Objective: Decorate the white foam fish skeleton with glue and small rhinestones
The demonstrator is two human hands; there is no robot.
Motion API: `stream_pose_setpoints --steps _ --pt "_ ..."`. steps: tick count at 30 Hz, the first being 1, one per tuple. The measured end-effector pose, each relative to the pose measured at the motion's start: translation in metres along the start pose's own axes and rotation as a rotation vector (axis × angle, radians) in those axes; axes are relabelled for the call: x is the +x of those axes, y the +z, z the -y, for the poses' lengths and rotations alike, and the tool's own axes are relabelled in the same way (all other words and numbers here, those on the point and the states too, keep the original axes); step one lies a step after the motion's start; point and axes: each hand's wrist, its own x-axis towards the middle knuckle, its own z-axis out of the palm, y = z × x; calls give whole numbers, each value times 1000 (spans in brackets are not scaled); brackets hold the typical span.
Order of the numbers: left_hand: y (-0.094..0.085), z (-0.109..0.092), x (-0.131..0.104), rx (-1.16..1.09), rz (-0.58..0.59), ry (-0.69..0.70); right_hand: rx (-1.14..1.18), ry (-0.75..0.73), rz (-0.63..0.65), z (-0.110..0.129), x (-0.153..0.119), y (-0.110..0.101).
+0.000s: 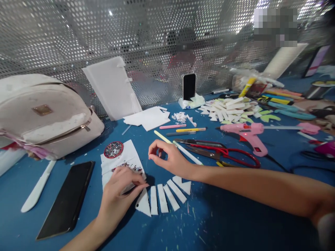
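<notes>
My left hand is closed in a pinch, thumb against forefinger, at the top of a white triangular foam piece with a small black dot. Whatever lies between those fingertips is too small to make out. To the right of the triangle, several white foam strips fan out in a curve, with notched pieces at the far end. My right hand hovers above the strips, its thumb and forefinger curled together; anything in them is too small to tell. Behind my left hand lies white paper with scattered dark beads or glitter and a red-rimmed round dish.
Red-handled scissors and a pink glue gun with a cable lie right. Pens and a heap of foam strips lie farther back. A dark phone, a white knife and a backpack are left.
</notes>
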Motion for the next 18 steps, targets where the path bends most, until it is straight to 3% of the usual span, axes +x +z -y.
stream_pose_setpoints --steps 5,11,18 --pt "-1 1 0 -9 -31 -71 -119 -105 86 1 -1 0" --pt "2 6 -3 -20 -49 -177 -140 -324 310 -3 -3 2" --pt "4 7 0 -35 -80 -214 -108 -293 288 -7 -3 2"
